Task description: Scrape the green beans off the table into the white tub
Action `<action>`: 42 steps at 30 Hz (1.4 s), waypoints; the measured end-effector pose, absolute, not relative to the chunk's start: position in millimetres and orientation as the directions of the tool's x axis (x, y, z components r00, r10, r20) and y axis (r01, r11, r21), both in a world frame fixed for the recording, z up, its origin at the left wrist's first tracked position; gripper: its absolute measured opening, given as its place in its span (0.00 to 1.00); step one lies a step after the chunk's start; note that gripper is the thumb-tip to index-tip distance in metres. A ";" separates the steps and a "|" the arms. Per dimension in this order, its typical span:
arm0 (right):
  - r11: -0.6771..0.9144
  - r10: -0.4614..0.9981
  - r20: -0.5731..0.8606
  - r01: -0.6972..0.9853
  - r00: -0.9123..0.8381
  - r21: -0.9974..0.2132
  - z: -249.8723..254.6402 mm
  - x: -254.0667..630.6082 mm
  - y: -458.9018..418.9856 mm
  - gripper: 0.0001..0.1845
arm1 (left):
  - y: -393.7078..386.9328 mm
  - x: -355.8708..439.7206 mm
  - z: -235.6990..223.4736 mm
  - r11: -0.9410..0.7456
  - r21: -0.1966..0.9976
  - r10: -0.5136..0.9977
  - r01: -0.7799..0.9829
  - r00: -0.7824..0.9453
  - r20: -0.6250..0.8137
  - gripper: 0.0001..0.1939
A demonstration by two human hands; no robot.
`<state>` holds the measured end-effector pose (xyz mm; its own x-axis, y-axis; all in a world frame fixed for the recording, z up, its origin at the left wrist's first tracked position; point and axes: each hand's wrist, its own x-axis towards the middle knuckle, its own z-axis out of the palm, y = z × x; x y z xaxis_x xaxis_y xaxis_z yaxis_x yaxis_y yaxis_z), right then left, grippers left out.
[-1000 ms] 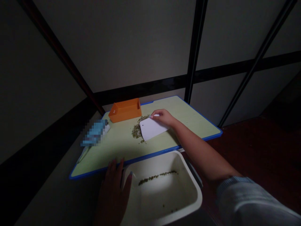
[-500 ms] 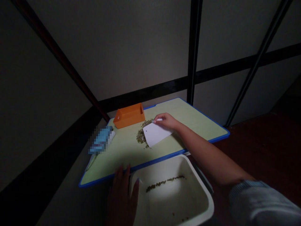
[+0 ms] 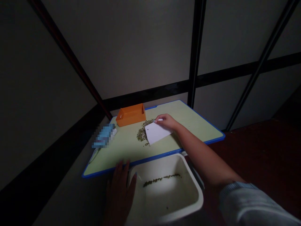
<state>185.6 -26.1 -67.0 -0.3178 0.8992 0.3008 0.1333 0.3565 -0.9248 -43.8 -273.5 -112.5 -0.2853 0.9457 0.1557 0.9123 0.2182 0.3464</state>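
Counted: two hands, one card, one table, one bin, one tray, one heap of bits, one row of bits, one blue item. Clock positions taken from the card.

The card (image 3: 159, 132) is located on the table (image 3: 195, 122), its left edge set against the heap (image 3: 141, 135). White, thin, smooth, straight-sided; marked by one dark dot near its far left corner. Its far edge is pinched between thumb and fingers of the right hand (image 3: 166, 120), at 1 o'clock. The forearm is covered near the elbow by a pale, ribbed-cuffed sleeve (image 3: 254, 201).

The heap, at 9 to 11 o'clock, is made up of small, rough, green-brown bits, loosely scattered at its margins. The tray (image 3: 131, 120), orange, thin-walled, angular, is seen at 10 o'clock. The blue item (image 3: 103, 135), at 9 o'clock, is blurred out.

At 6 o'clock, the bin (image 3: 199, 196): off-white, smooth, round-cornered. A thin, broken row (image 3: 152, 181) of similar bits is seen inside. The left hand (image 3: 119, 192) is placed at 7 o'clock, fingers spread by the table's blue edge, thumb at the bin's rim; whether the rim is gripped cannot be told.
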 end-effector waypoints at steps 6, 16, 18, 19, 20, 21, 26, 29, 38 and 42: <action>0.375 0.900 0.328 0.126 -0.288 -0.918 -68.1 186.5 -23.9 0.12 | -274.0 -39.2 -106.6 0.238 0.322 0.949 0.916 -0.290 0.123 0.29; 0.387 0.891 0.341 0.110 -0.301 -0.915 -72.5 181.3 -22.2 0.14 | -275.4 -41.2 -111.1 0.221 0.338 0.948 0.915 -0.283 0.148 0.28; 0.395 0.889 0.348 0.114 -0.299 -0.912 -73.7 180.7 -21.4 0.14 | -275.4 -40.9 -111.1 0.229 0.337 0.949 0.913 -0.286 0.133 0.28; 0.397 0.888 0.349 0.116 -0.299 -0.910 -74.2 180.2 -21.5 0.14 | -275.2 -40.7 -110.9 0.232 0.334 0.949 0.913 -0.288 0.129 0.28; 0.399 0.888 0.350 0.119 -0.299 -0.909 -74.6 179.7 -21.7 0.14 | -275.0 -40.5 -110.5 0.235 0.332 0.948 0.913 -0.290 0.128 0.28; 0.400 0.888 0.351 0.123 -0.299 -0.908 -75.0 179.2 -22.2 0.15 | -274.8 -40.4 -110.1 0.236 0.332 0.948 0.913 -0.291 0.126 0.28; 0.392 0.890 0.339 0.132 -0.306 -0.910 -75.4 177.7 -25.1 0.15 | -275.2 -41.2 -110.1 0.232 0.327 0.950 0.916 -0.286 0.128 0.28; 0.381 0.891 0.326 0.130 -0.317 -0.915 -74.5 178.0 -26.1 0.16 | -276.1 -41.4 -111.6 0.220 0.323 0.951 0.920 -0.277 0.139 0.28; 0.375 0.887 0.319 0.118 -0.334 -0.920 -74.9 177.7 -27.1 0.19 | -274.6 -34.3 -108.5 0.293 0.208 0.942 0.933 -0.319 0.102 0.26; 0.366 0.889 0.313 0.109 -0.333 -0.924 -73.6 178.4 -27.2 0.20 | -276.3 -33.9 -108.6 0.307 0.186 0.941 0.933 -0.327 0.085 0.26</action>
